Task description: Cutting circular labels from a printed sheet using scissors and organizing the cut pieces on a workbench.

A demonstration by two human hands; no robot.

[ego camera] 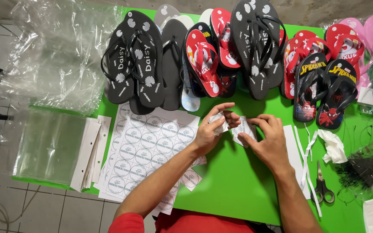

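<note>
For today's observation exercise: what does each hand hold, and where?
Left hand pinches a round sticker by its edge; right hand grips a small sticker sheet at its edge.

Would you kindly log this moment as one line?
left hand: holds round sticker | right hand: holds sticker piece | green table | sticker sheet at left

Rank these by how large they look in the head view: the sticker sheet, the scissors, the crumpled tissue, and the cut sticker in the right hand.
1. Sticker sheet, clearly largest.
2. Scissors and crumpled tissue: they look alike in size, so I leave them unranked.
3. Cut sticker in the right hand, partly hidden by fingers, looks smallest.
</note>
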